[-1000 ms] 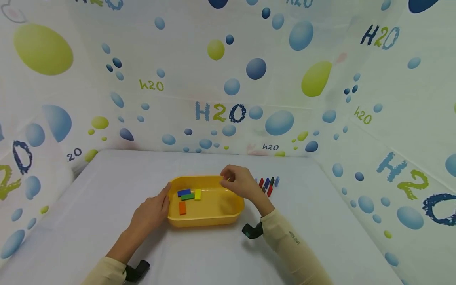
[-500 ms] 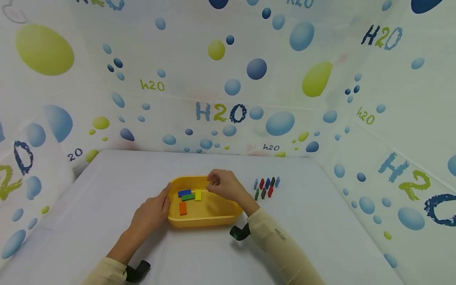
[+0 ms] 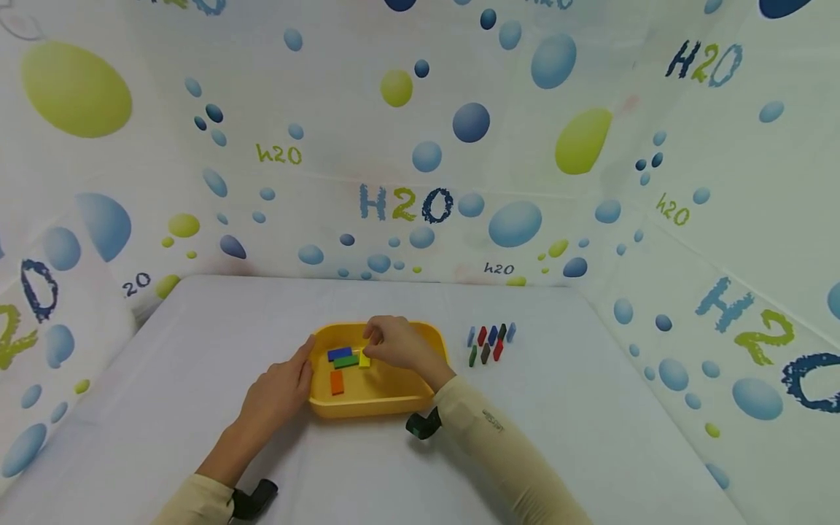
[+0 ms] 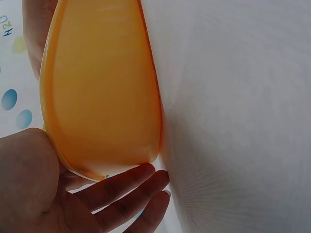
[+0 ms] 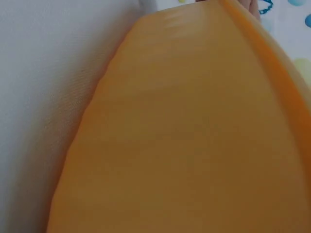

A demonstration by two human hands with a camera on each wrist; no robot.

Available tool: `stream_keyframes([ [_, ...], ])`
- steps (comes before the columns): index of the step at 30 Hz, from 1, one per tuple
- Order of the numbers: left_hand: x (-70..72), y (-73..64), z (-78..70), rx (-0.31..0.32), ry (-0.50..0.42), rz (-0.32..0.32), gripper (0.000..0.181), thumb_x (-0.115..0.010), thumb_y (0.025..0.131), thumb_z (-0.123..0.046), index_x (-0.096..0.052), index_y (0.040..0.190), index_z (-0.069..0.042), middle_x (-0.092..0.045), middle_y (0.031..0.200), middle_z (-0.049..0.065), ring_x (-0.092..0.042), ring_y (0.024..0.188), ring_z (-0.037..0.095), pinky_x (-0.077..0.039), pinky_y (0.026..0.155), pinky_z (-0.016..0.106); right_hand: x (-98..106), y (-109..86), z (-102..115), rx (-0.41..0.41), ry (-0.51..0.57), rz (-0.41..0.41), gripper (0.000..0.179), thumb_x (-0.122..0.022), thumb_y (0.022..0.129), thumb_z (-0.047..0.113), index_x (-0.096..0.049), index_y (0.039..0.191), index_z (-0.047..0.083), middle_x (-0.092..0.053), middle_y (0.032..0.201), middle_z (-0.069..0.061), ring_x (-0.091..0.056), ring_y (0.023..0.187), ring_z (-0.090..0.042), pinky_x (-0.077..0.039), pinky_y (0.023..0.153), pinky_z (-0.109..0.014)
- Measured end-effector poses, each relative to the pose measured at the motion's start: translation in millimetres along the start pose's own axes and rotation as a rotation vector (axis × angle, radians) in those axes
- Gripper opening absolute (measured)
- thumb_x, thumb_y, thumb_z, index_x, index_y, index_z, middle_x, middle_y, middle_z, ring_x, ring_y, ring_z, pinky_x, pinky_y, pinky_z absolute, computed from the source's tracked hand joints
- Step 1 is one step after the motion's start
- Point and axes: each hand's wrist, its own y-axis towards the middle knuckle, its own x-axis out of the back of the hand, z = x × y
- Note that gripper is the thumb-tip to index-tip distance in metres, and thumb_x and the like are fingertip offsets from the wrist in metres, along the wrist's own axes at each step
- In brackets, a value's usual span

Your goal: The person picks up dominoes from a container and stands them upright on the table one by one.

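Note:
A yellow plastic tray [image 3: 377,410] stands on the white-covered table. My left hand [image 3: 275,390] holds its left end, the thumb at the rim and the fingers along the outer wall [image 4: 107,97]. My right hand [image 3: 397,343] is over the tray, its thumb and forefinger bent and slightly apart, with the fingertips right at a yellow block [image 3: 364,362] and partly covering it. Beside that lie a green block [image 3: 345,362], a blue block [image 3: 340,354] and an orange block [image 3: 337,383]. The right wrist view shows the tray's outer wall [image 5: 170,121], not the fingertips.
To the right of the tray, small thin blocks stand upright in two rows, among them a red block [image 3: 482,336], a brown block [image 3: 485,354] and a green block [image 3: 472,356]. A white sheet [image 3: 315,157] printed with bubbles and lettering hangs behind and at both sides.
My right hand has moved left across the tray, from its right side to the yellow block. The standing blocks now show fully. My left hand and the tray stay put.

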Motion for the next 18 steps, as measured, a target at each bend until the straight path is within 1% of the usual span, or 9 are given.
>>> stream_keyframes([
  [5, -0.4, 0.5, 0.6, 0.006, 0.003, 0.0, 0.054, -0.045, 0.108, -0.016, -0.037, 0.159, 0.001, -0.039, 0.061, 0.004, -0.035, 0.05, 0.018, -0.035, 0.049, 0.033, -5, 5.9, 2, -0.057, -0.034, 0.029, 0.021, -0.078, 0.095, 0.014, -0.07, 0.112, 0.006, -0.065, 0.09, 0.002, -0.059, 0.08, -0.015, -0.052, 0.074, -0.023],
  [11, -0.2, 0.7, 0.4, 0.003, -0.002, 0.001, 0.054, -0.045, 0.108, -0.016, -0.037, 0.159, 0.001, -0.038, 0.061, 0.004, -0.035, 0.049, 0.018, -0.035, 0.048, 0.033, -10, 7.9, 5, -0.11, -0.032, 0.056, 0.02, -0.077, 0.095, 0.013, -0.069, 0.112, 0.007, -0.065, 0.09, 0.0, -0.06, 0.078, -0.017, -0.052, 0.071, -0.024],
  [18, -0.6, 0.2, 0.2, 0.003, 0.0, 0.001, 0.054, -0.045, 0.108, -0.016, -0.037, 0.159, 0.001, -0.038, 0.061, 0.004, -0.035, 0.049, 0.018, -0.035, 0.049, 0.033, -16, 10.9, 1, -0.125, -0.095, 0.056, 0.019, -0.078, 0.094, 0.014, -0.07, 0.111, 0.009, -0.064, 0.092, 0.0, -0.06, 0.079, -0.015, -0.052, 0.073, -0.024],
])
